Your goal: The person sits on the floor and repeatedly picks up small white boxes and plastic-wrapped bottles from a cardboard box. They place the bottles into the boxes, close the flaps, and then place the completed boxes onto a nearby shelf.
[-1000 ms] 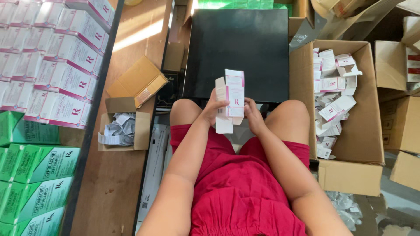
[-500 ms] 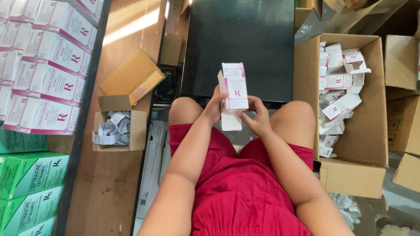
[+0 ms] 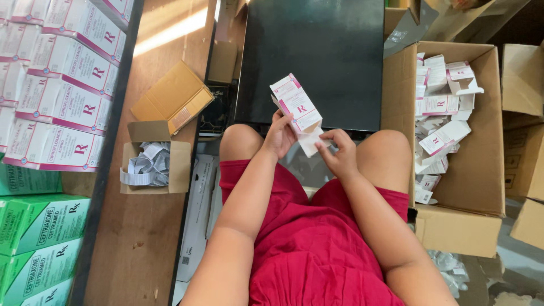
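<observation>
We are gripping a small white-and-pink cardboard carton (image 3: 296,103) in our left hand (image 3: 280,136); our right hand (image 3: 339,154) is pinching its open flap. Light, crushable, we judge: best held by its edges.

A long wooden bench (image 3: 150,226) is seen running from 12 down to 7 o'clock on the left. Sitting right on it, around 9 o'clock, a small open cardboard box (image 3: 152,164) is stuffed with folded paper leaflets (image 3: 144,167). Just above that, toward 10 o'clock, a flattened brown carton (image 3: 173,97) is laid at a tilt. The bench's top end at 11 o'clock is lit by a sunlight stripe.
</observation>
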